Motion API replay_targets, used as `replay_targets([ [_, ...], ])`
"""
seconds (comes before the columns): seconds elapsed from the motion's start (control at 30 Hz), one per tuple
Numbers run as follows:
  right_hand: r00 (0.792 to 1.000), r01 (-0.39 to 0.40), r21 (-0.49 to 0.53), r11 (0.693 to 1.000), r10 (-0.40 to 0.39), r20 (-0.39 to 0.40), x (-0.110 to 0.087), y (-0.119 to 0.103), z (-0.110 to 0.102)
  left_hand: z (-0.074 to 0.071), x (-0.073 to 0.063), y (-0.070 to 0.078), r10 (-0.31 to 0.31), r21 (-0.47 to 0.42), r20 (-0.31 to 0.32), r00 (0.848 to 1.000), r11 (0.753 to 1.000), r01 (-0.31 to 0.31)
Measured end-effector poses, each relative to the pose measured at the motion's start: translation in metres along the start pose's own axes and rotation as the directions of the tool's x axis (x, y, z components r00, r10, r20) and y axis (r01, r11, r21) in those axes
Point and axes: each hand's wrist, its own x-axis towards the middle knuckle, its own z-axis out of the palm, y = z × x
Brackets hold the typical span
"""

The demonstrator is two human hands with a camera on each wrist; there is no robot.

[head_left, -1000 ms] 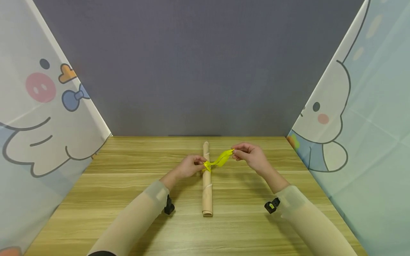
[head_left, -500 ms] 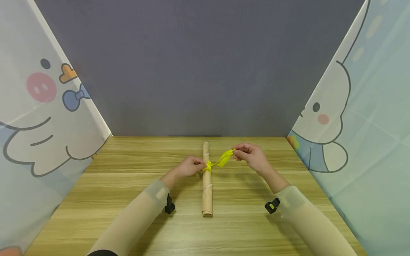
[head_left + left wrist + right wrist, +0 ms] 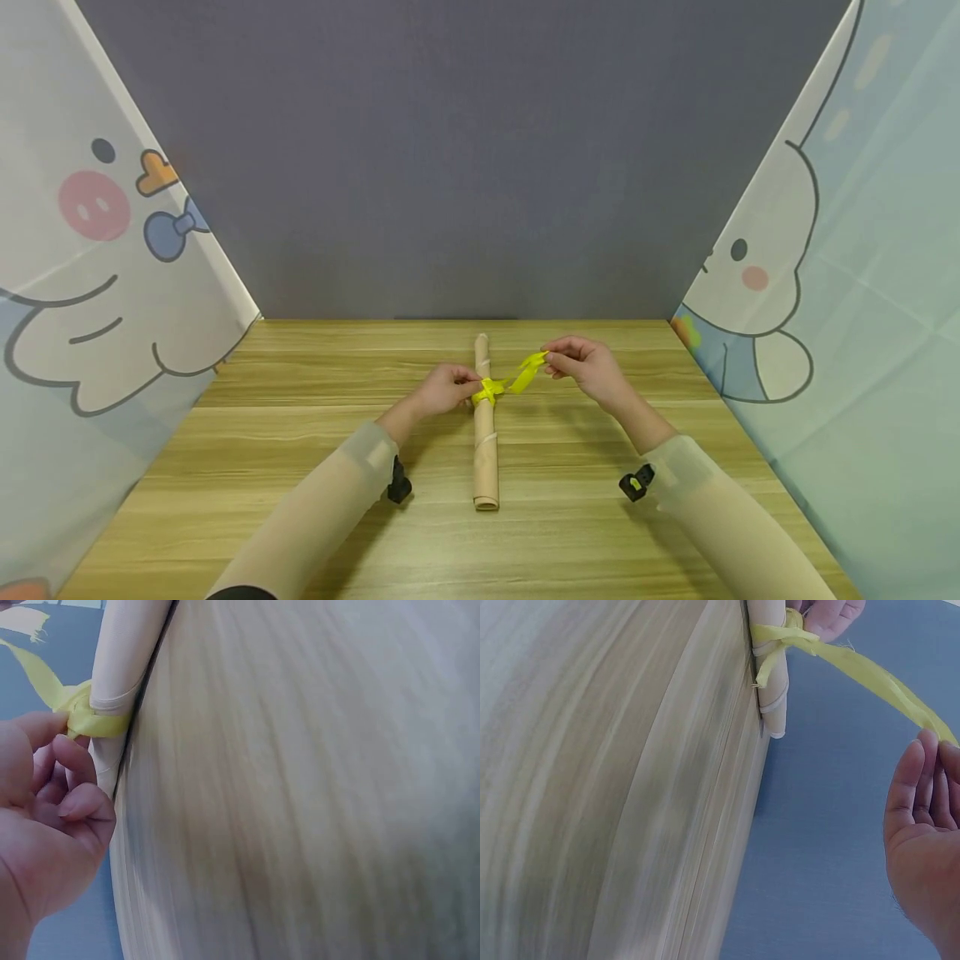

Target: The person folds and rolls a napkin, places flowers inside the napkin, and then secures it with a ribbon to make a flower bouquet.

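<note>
A beige rolled-up sheet lies lengthwise on the table, pointing away from me. Around its middle goes a yellow ribbon, knotted on top. My left hand pinches the ribbon by the knot, at the roll's left side; the left wrist view shows its thumb and forefinger on the ribbon. To the right and higher, my right hand pinches the far part of the ribbon between thumb and fingers. The stretch between knot and right hand hangs above the table, and a short frayed tail hangs down in the right wrist view.
A wood-grain table lies under everything. A grey panel rises at its back edge, with cartoon-printed walls on both sides. A thin band circles the roll nearer to me.
The ribbon at the knot has shifted and spread to the right across the roll. My left fingers have moved slightly at the knot; my right hand stays nearly still.
</note>
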Motion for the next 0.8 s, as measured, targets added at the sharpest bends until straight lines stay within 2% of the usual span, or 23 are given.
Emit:
replay_targets([
  [0.4, 1.0, -0.003, 0.002, 1.0, 0.003, -0.003, 0.0001, 0.0005, 0.0011, 0.0021, 0.0027, -0.0046, 0.019, 0.036, 0.003, 1.0, 0.999, -0.019],
  [0.8, 1.0, -0.001, 0.006, 1.0, 0.001, 0.0, 0.0004, 0.0017, 0.0032, 0.0028, 0.0044, -0.0063, -0.07, 0.016, 0.039, 0.997, 0.997, 0.07],
])
